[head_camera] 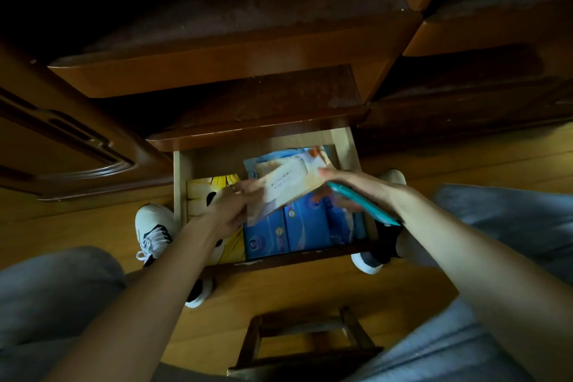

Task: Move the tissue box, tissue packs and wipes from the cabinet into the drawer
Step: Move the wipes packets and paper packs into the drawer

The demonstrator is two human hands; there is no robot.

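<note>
Head view, looking down into an open wooden drawer [179, 183] pulled out from a dark brown cabinet [217, 71].

Left hand [231, 211]: over the drawer's left half, fingers curled round the left end of a beige wipes pack [288, 184]; grip closed on the pack. The pack is tilted, its right end higher, and is held above the drawer contents rather than lying flat on them.

Right hand [356, 187]: over the drawer's right side, fingertips on the right end of the same wipes pack. A flat teal pack [362, 205] lies under the palm and wrist, running toward the drawer's front right corner. Fingers bent round the pack end; whether the teal pack is also gripped or only pinned under the hand cannot be told.

Drawer contents: a yellow tissue box [201, 192] with a cartoon print along the left wall, partly covered by the left hand. Blue tissue packs [294, 229] side by side in the middle and right, reaching the front wall. A light blue pack [279, 158] at the back wall, partly under the wipes pack.

Surroundings: wooden floor [310, 291]; white sneaker [152, 229] beside the drawer's left wall; a second shoe [369, 262] at the front right corner; grey trouser legs [52, 282] at both lower edges; a small wooden stool [307, 341] below the drawer front. Lighting dim.
</note>
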